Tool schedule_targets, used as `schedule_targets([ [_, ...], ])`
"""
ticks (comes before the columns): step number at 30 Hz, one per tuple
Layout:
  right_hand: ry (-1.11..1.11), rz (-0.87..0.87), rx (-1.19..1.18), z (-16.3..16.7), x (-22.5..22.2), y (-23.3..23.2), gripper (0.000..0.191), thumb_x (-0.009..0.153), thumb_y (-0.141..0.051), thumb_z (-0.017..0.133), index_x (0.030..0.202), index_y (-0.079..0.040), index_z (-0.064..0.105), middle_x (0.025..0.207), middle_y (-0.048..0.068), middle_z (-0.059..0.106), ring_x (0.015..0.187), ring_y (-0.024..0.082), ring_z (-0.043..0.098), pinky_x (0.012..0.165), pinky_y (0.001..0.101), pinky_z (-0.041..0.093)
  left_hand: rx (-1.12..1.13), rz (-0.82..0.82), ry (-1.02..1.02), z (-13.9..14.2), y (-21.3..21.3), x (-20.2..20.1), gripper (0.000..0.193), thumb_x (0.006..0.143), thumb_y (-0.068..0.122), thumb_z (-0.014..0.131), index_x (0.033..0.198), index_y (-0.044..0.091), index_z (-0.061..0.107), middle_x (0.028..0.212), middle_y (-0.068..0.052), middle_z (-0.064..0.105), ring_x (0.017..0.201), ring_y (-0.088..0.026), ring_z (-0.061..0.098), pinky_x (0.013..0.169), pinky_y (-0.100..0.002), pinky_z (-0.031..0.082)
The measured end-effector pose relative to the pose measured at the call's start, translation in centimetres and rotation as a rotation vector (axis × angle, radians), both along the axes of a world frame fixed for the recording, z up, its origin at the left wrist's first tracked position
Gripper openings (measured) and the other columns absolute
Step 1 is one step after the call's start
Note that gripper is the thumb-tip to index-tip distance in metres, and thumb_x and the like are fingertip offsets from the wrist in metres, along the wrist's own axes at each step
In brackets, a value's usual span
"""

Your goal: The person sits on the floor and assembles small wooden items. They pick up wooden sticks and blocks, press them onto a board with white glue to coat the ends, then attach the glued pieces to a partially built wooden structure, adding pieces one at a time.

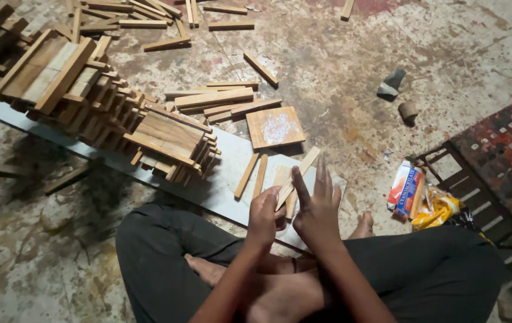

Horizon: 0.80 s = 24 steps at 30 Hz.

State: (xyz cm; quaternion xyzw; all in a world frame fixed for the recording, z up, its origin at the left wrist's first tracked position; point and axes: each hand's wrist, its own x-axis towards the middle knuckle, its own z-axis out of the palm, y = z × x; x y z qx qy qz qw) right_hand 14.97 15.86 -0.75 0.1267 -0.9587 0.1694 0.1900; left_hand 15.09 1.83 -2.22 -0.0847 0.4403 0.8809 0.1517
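Crossed legs in dark trousers [166, 251] sit lowest, bare feet tucked between. Left of the pale board [226, 185] on the floor rise stacked wooden slats [88, 101]. Left hand [263, 216] has its fingers closed around a thin wooden strip [296, 177]; right hand [317, 210] presses beside it, fingers spread open. Rightward lie a glue-smeared square panel [275, 127] and a small carton [404, 190].

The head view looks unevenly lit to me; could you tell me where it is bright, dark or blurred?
In the head view, light falls brightest on the pale board and the square wood tile; the stacked wood strips fade into shadow at upper left; the right hand shows slightly smeared fingers, and the left hand is dim.
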Motion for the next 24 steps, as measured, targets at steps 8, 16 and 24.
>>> schedule_targets([
  [8,-0.480,-0.181,0.472,1.2,-1.1,1.0,0.100,0.067,-0.015,0.070,0.154,-0.048,0.034,0.169,0.023,0.013,0.148,0.047,0.018,0.107,0.0772,0.017,-0.005,0.128,0.096,2.0,-3.2,-0.7,0.043,0.106,0.027,0.043,0.126,-0.005,0.063,0.060,0.006,0.039,0.047,-0.005,0.032,0.044,-0.024,0.030],
  [16,-0.072,0.098,-0.079,2.1,-2.0,2.0,0.095,0.067,-0.001,0.063,0.156,-0.029,0.041,0.162,0.028,0.026,0.148,0.051,0.028,0.116,0.0678,0.027,-0.083,0.122,0.006,0.4,-4.0,-1.9,0.044,0.106,0.029,0.045,0.126,-0.005,0.064,0.061,0.007,0.038,0.049,-0.004,0.032,0.045,-0.024,0.030],
  [24,-0.068,0.203,-0.063,1.3,-1.0,0.2,0.090,0.061,-0.007,0.067,0.145,-0.036,0.053,0.162,0.026,0.024,0.149,0.052,0.023,0.114,0.0719,0.021,-0.062,-0.013,-0.082,-1.2,-2.3,-2.5,0.068,0.106,0.053,0.041,0.131,-0.007,0.063,0.061,0.007,0.035,0.051,-0.004,0.030,0.046,-0.024,0.030],
])
